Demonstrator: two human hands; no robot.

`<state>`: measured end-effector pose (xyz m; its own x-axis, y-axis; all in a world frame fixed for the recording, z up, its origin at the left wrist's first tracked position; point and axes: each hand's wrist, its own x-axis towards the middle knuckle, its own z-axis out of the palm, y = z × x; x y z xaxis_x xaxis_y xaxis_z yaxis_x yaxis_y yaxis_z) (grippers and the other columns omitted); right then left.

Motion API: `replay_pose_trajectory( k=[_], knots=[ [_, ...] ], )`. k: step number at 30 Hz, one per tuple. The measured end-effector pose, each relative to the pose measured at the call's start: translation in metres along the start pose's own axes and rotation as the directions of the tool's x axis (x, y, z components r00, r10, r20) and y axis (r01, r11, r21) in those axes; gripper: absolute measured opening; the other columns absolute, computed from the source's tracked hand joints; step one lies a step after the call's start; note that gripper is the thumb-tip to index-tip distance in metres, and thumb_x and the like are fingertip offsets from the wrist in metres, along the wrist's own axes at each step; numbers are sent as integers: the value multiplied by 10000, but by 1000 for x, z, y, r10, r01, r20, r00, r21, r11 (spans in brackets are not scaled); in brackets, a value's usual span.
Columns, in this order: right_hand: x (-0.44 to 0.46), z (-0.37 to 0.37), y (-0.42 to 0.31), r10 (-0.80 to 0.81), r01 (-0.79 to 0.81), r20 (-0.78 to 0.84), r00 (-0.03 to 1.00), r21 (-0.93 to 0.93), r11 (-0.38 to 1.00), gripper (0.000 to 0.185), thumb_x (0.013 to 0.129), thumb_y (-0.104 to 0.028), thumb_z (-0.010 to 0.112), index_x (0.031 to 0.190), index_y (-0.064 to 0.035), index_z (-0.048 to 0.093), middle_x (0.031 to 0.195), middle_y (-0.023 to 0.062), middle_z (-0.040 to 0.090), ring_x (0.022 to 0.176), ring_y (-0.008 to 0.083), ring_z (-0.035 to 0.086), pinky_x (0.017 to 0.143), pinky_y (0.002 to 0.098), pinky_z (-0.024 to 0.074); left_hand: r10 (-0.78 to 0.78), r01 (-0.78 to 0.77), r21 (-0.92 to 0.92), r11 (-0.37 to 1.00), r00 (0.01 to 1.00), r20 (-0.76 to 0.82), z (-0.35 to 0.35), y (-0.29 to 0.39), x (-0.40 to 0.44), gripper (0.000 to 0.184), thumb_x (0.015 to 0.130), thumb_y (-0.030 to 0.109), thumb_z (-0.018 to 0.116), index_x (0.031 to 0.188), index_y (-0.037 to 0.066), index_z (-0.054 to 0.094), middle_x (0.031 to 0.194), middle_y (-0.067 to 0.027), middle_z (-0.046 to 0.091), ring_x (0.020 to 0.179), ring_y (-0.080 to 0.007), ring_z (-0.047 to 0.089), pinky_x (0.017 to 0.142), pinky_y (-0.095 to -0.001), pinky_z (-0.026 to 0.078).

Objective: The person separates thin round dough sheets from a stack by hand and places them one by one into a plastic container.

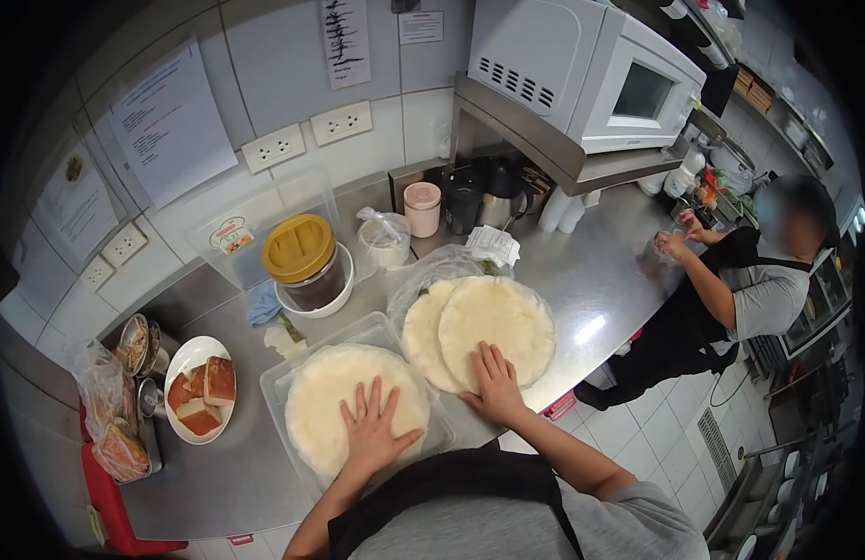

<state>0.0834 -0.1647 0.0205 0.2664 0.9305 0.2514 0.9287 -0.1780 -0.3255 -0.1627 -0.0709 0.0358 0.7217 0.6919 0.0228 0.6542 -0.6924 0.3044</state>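
Observation:
My left hand lies flat with fingers spread on a pale round flatbread, the top of a stack in a clear plastic container. To the right, my right hand rests with its fingers on the near edge of another round flatbread. That one overlaps a second flatbread, which lies partly beneath it. Behind this pair is a crumpled clear plastic bag. Neither hand grips anything.
At left stands a white bowl of bread chunks beside bagged food. Behind are a yellow-lidded jar, a pink canister and a steel jug. A microwave sits on a shelf. Another person works at right.

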Motion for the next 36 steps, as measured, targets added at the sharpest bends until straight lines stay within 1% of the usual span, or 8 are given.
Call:
replay_pose_trajectory(
  k=[4, 8, 10, 15, 19, 22, 27, 36],
  knots=[
    [-8, 1, 32, -151, 154, 64, 986, -48, 987, 544, 821, -260, 621, 1315, -113, 448, 1441, 147, 325, 1330, 274, 315, 1024, 497, 273, -34, 35, -10, 999, 996, 77, -10, 7, 2, 1019, 626, 672, 661, 1424, 137, 321, 1529, -146, 86, 1399, -389, 16, 1036, -659, -15],
    [15, -21, 46, -45, -27, 196, 980, 348, 937, 378, 909, -274, 534, 1243, -96, 521, 1288, 146, 504, 1212, 258, 465, 964, 401, 357, -100, 120, -119, 986, 982, 163, -15, 13, 11, 1034, 632, 649, 683, 1434, 130, 287, 1526, -160, 73, 1398, -392, -4, 1027, -667, -51],
    [34, -46, 52, 95, -360, 412, 906, 633, 685, 345, 951, -305, 483, 1198, -76, 555, 1193, 126, 588, 1120, 243, 549, 912, 345, 406, -116, 129, -184, 974, 990, 77, -20, 29, 27, 977, 686, 563, 697, 1433, 102, 267, 1514, -190, 86, 1396, -398, 21, 1060, -627, 0],
    [72, -135, 51, -35, -400, 398, 917, 915, -49, 444, 959, -358, 472, 1205, 6, 531, 1150, 97, 611, 1014, 199, 608, 884, 324, 468, -18, -180, -576, 797, 947, -321, -17, 61, 86, 759, 851, 288, 640, 1408, -10, 220, 1443, -256, 241, 1346, -368, 252, 1091, -391, 246],
    [88, -154, 70, -104, -396, 382, 918, 875, -278, 471, 954, -367, 470, 1251, -2, 490, 1179, 120, 596, 1081, 225, 586, 946, 360, 461, -348, -56, -998, 27, 935, -62, -15, 84, 122, 668, 869, 223, 642, 1365, -33, 275, 1337, -175, 428, 1211, -233, 434, 1016, -368, 362],
    [99, -133, 103, -78, -431, 438, 896, 811, -396, 491, 958, -376, 453, 1278, -3, 464, 1211, 123, 578, 1098, 243, 578, 953, 380, 457, -283, 21, -990, -141, 957, 60, -26, 86, 133, 624, 836, 145, 677, 1328, -20, 332, 1317, -178, 441, 1191, -220, 451, 985, -362, 386],
    [90, -86, 164, -199, -573, 572, 796, 605, -554, 497, 962, -387, 441, 1279, -4, 458, 1207, 127, 578, 1062, 231, 590, 905, 385, 480, -434, -9, -599, 801, 680, -590, 10, 83, 156, 540, 737, 44, 695, 1212, -8, 444, 1055, -143, 543, 1049, -269, 512, 914, -378, 393],
    [33, -44, 182, 67, -686, 707, 704, 701, -196, 192, 910, -175, 575, 1027, -26, 608, 954, 81, 658, 863, 178, 649, 760, 344, 551, 29, -165, -667, 727, 977, -211, 57, 189, 163, 380, 739, 106, 730, 1088, 37, 597, 1108, -91, 560, 972, -215, 584, 750, -323, 502]
  ],
)
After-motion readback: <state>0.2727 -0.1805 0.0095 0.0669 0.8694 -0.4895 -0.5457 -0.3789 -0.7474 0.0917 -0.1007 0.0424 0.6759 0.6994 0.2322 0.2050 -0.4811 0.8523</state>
